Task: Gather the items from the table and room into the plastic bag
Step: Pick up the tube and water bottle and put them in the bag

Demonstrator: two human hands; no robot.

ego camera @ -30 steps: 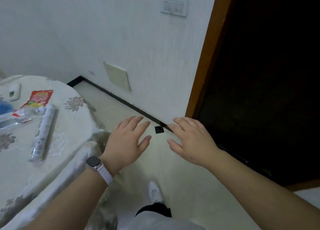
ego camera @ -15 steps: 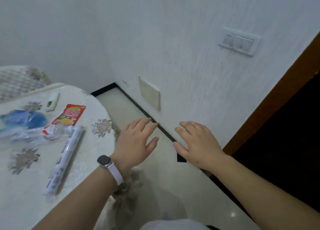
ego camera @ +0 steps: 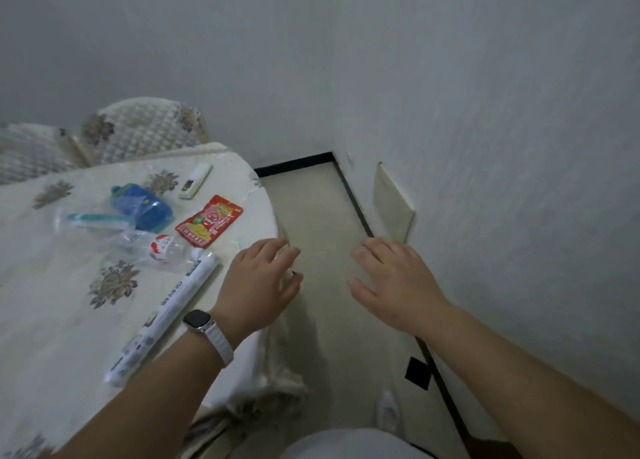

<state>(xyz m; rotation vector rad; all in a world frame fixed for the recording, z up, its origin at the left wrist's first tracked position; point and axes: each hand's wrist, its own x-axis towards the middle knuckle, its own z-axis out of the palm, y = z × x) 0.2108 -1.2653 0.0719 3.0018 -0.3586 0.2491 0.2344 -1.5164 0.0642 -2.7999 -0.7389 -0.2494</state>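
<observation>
A round table (ego camera: 62, 320) with a floral cloth fills the left. On it lie a white roll of plastic bags (ego camera: 166, 316), a clear plastic bottle (ego camera: 152, 247), a red snack packet (ego camera: 209, 220), a blue pouch (ego camera: 142, 206), a toothbrush in clear wrap (ego camera: 93, 219) and a white remote (ego camera: 195, 181). My left hand (ego camera: 259, 282), with a watch on its wrist, hovers open over the table's right edge, just right of the roll. My right hand (ego camera: 394, 282) hovers open over the floor, empty.
Two quilted chair backs (ego camera: 138, 129) stand behind the table. A white wall runs along the right with a cream panel (ego camera: 393, 202) low on it and a black skirting line (ego camera: 356, 209). A strip of pale floor (ego camera: 318, 233) lies between table and wall.
The view has swung left from the dark doorway toward the table, bringing more of the table's items into sight. Both hands stay open and empty, now nearer the table edge.
</observation>
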